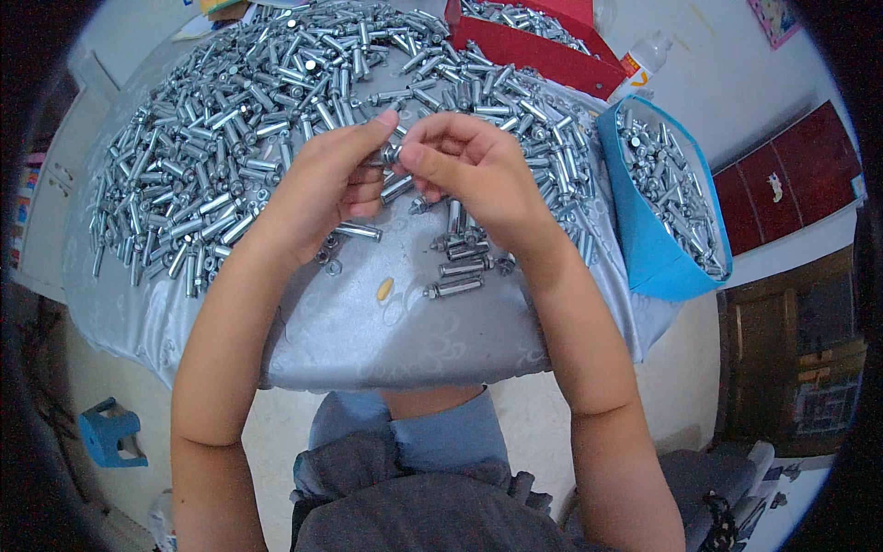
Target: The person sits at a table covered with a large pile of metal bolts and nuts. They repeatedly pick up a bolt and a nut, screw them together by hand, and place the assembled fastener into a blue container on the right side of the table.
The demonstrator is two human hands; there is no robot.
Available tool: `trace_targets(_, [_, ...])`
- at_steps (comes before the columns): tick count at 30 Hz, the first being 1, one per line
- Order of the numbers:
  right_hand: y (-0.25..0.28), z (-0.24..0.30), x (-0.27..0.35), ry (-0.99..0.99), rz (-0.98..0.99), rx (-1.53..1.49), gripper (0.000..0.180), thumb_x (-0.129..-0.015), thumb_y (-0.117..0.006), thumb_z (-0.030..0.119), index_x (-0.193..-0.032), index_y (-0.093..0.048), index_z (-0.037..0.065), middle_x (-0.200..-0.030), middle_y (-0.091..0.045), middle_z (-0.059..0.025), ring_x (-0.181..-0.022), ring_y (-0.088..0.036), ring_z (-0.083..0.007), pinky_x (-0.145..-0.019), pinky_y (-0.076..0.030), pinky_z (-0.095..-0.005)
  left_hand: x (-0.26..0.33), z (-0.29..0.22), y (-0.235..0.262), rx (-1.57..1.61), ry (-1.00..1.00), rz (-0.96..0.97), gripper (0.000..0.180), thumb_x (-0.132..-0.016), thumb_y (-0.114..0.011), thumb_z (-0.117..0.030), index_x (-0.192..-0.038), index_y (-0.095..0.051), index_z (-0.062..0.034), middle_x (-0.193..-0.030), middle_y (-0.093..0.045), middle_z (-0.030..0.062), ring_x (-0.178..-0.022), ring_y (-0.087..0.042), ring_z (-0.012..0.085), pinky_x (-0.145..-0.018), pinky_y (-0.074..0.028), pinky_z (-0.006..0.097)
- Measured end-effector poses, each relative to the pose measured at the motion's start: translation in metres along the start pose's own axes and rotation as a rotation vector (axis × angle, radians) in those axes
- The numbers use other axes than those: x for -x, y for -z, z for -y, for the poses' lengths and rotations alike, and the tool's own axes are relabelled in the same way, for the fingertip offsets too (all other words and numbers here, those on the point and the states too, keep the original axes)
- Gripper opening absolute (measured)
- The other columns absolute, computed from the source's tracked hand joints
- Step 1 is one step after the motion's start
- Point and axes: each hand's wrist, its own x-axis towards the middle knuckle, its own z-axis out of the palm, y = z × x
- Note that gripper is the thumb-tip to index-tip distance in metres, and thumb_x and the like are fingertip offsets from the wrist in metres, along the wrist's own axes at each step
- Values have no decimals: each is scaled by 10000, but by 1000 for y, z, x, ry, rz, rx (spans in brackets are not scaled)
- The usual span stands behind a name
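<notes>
1. The person sits at a round table (pixel 368 340) with a silver cloth. Both hands are raised a little over the cloth, near its middle, and they meet at a small metal bolt (pixel 394 152).
2. The left hand (pixel 326 189) is closed around the bolt; thumb and forefinger pinch it, and the other fingers curl under it.
3. The right hand (pixel 469 170) is also closed, and its fingertips touch the same bolt from the other side. I judge that it turns or fits a small part there, but the fingers hide this part.
4. The bolt is therefore between the two hands, just under the thumb tips, above the cloth and not lying on it.
5. What could go wrong: the piece is small and smooth, so it may slip out of the fingertips and fall into the big pile (pixel 276 101) behind the hands, where it is hard to find again.
6. It could also roll to the front edge of the table and drop on the floor, because the cloth slopes down there.
7. A few bolts (pixel 455 276) lie just below the right hand, and a careless wrist may push them.
8. A blue bin (pixel 648 248) full of bolts stands at the right, well apart from the hands.
</notes>
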Motion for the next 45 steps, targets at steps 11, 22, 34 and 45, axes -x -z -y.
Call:
trace_targets(11, [4,8,3,-104,120,-34,173,-808,-583,166,-878,-573,9,-780,-609,-62,-660,-565,-104,-561,-443,-212,5,1,-9,-258,-21,-73,382,-847,-459,-437,-676,-504,-98,-544,-449,-29,-416,-323,46,-391,-223,192])
trace_targets(22, [0,2,1,-77,70,-57,247,-799,-592,115,-999,-497,4,-771,-582,-44,-675,-565,-104,-605,-457,-207,4,1,-6,-337,7,-80,467,-848,-420,-487,-629,-496,-83,-490,-374,-40,-389,-289,51,-370,-191,211])
trace_targets(34, [-5,-5,3,195,-123,167,228,-767,-621,81,-977,-606,-8,-881,-612,-87,-795,-578,-109,-709,-472,-224,-6,5,2,-75,-39,-96,356,-854,-460,-431,-702,-423,-110,-552,-333,-52,-456,-277,58,-409,-214,207])
trace_targets(45, [-7,-6,4,513,-181,661,168,-750,-599,103,-860,-567,-20,-787,-572,-134,-703,-561,-225,-622,-439,-290,0,4,-6,-255,-148,-221,409,-852,-478,-415,-620,-461,-78,-518,-396,-32,-424,-343,52,-398,-270,201])
